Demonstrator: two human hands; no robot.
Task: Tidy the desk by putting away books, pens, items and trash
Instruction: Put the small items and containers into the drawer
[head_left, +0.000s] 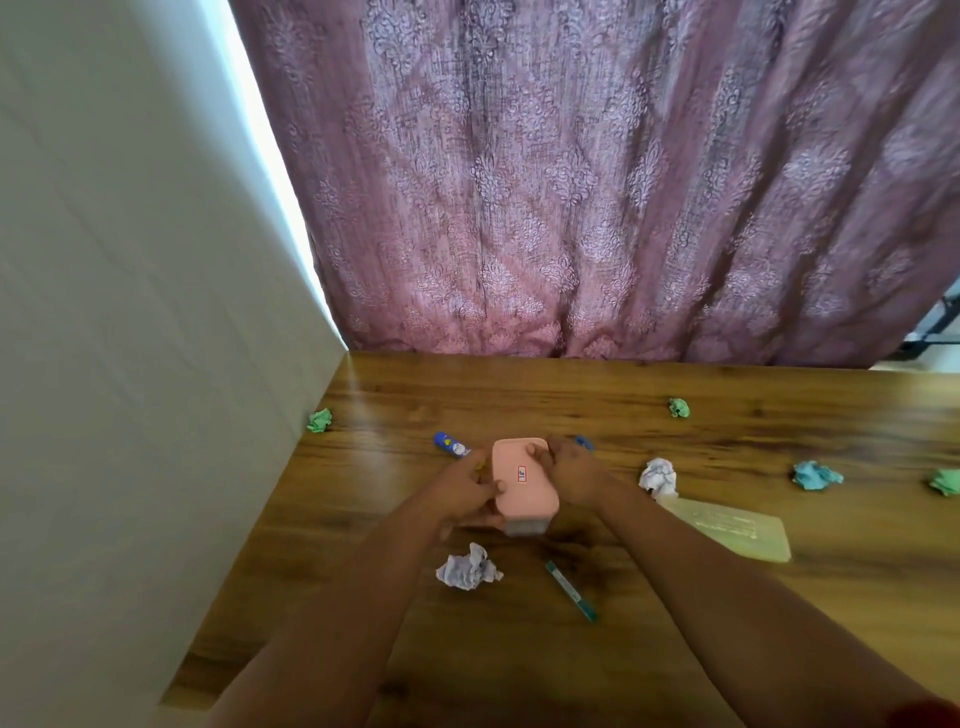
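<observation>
At mid-table (727, 447), left hand (475, 493) and right hand (569, 475) clasp a pink-lidded rectangular plastic box (522, 486) from both sides, likely steadying the lid; crumpled paper balls (467, 566) lie scattered around.

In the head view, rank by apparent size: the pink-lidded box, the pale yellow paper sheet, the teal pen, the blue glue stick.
1. Pale yellow paper sheet
2. Pink-lidded box, partly covered by both hands
3. Teal pen, long but thin
4. Blue glue stick, farther off, so less sure
</observation>
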